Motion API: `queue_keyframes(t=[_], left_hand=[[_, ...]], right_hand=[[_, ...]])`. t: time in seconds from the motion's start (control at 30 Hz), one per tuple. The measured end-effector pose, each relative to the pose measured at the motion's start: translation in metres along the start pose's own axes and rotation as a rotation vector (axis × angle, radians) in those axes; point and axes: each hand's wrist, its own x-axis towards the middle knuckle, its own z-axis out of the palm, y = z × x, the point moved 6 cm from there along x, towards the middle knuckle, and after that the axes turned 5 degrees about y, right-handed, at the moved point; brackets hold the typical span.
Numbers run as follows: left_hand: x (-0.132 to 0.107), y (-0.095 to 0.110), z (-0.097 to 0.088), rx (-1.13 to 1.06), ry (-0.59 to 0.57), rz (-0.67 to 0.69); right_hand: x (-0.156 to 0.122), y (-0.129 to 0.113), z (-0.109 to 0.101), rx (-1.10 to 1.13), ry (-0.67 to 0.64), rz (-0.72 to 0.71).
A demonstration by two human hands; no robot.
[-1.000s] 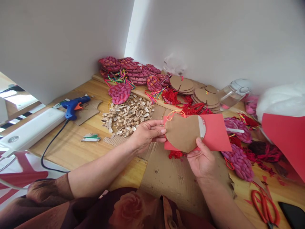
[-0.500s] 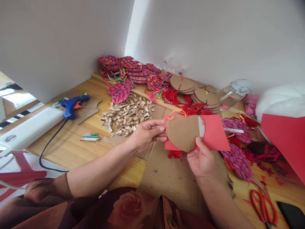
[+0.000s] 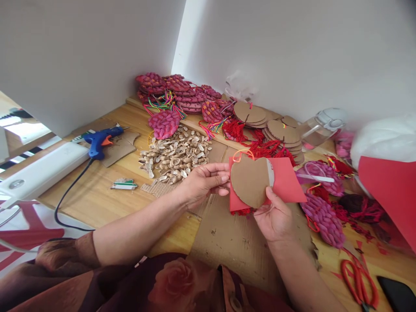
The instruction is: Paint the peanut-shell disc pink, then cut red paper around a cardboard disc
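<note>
Right hand [image 3: 274,216]: our grip is pinching the cardboard heart [image 3: 249,181] against red paper [image 3: 287,180].
Left hand [image 3: 206,184]: meeting the paper's edge, unclear whether pinching.
Counter [image 3: 173,236]: we are holding the heart above it.

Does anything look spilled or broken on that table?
A bit! The peanut shells lie in a loose heap beyond the left hand, almost like a spill, though perhaps on purpose. And the big cardboard sheet has a ragged right edge, which looks torn, not neatly cut.

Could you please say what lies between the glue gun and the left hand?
The head view shows a cardboard scrap, bare wood, then peanut shells.
</note>
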Motion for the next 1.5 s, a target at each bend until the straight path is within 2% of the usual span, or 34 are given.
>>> queue_keyframes(t=[0.6, 0.8, 0.97, 1.23, 1.5], left_hand=[[-0.003, -0.006, 0.007, -0.086, -0.064, -0.011], [-0.003, -0.002, 0.007, -0.064, -0.033, 0.000], [-0.003, 0.002, 0.001, 0.029, 0.036, 0.031], [-0.001, 0.002, -0.005, 0.084, 0.083, 0.071], [-0.002, 0.002, -0.008, 0.168, 0.074, 0.129]], right_hand=[[0.006, 0.009, -0.007, -0.054, -0.053, 0.049], [0.002, 0.005, -0.003, -0.032, -0.021, -0.009], [-0.004, -0.004, 0.003, -0.029, -0.008, -0.099], [-0.014, -0.018, 0.012, -0.090, 0.031, -0.217], [-0.018, -0.025, 0.019, -0.224, -0.041, -0.300]])
